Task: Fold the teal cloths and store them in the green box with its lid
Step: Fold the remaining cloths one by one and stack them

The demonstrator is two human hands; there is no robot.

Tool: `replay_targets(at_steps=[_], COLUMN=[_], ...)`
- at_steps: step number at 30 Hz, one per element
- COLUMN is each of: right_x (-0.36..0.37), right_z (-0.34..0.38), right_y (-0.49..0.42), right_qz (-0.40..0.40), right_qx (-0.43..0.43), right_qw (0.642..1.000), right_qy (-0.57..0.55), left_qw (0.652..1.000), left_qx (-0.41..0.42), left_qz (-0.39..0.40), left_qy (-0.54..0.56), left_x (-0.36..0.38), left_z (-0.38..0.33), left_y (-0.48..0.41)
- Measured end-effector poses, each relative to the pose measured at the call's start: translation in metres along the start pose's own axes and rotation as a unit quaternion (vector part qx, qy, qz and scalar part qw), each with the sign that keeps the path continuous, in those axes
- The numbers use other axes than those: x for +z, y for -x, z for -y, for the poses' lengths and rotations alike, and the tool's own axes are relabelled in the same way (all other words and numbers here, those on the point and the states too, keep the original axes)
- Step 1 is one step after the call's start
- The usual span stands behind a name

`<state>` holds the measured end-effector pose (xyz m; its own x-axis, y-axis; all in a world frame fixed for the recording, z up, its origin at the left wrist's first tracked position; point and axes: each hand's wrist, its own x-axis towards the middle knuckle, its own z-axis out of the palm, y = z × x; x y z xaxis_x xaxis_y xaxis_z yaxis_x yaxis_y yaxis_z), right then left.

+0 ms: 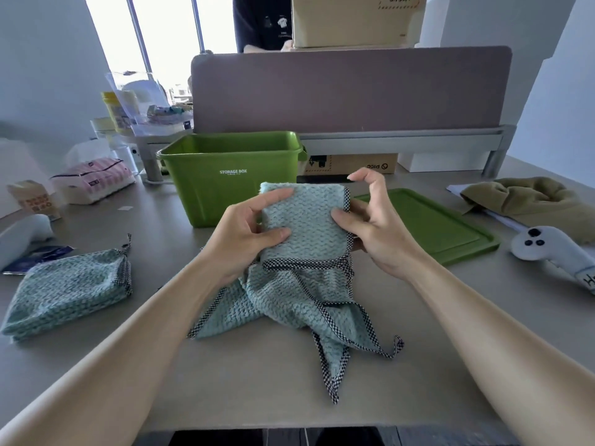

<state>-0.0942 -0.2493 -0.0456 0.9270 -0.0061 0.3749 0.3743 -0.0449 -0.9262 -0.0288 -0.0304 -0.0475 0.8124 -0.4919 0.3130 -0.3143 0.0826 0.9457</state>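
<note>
A folded teal cloth [306, 220] with checked trim is held up above the table between both hands. My left hand [248, 233] pinches its left edge, my right hand [370, 226] grips its right edge. Below it an unfolded teal cloth [289, 304] lies crumpled on the table. Another folded teal cloth [70, 288] rests at the left. The green box [209, 188], open and marked STORAGE BOX, stands just behind my hands. Its green lid [444, 226] lies flat to the right.
A grey desk divider [351, 91] rises behind the box, with a cardboard box [354, 164] under it. A tissue pack [93, 178] and bottles sit at the left. An olive cloth [531, 197] and a white plush toy [553, 249] lie at the right. A person stands beyond the divider.
</note>
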Motion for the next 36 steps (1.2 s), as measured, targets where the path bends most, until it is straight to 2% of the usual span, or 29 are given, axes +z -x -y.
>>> replay_targets(at_steps=[6,12,19,27,36], right_x=[0.049,0.109,0.191,0.266,0.294], right_z=[0.016,0.028,0.022,0.008,-0.017], right_y=[-0.005,-0.029,-0.051,-0.083,-0.107], right_qz=[0.07,0.159,0.275,0.252,0.257], right_qx=[-0.044,-0.006,0.066,0.081,0.135], right_qw=[0.991,0.976,0.955,0.963,0.949], right_qy=[0.108,0.146,0.085,0.058,0.123], left_qw=[1.0,0.997,0.989,0.975,0.964], left_qx=[0.001,-0.014,-0.055,-0.116,-0.174], left_qz=[0.014,-0.024,-0.086,-0.168,-0.186], left_qy=[0.001,-0.076,-0.107,-0.09,-0.08], left_x=[-0.042,-0.1,-0.173,-0.238,-0.267], left_z=[-0.018,-0.039,-0.044,-0.044,-0.026], left_y=[0.031,0.071,0.123,0.148,0.145])
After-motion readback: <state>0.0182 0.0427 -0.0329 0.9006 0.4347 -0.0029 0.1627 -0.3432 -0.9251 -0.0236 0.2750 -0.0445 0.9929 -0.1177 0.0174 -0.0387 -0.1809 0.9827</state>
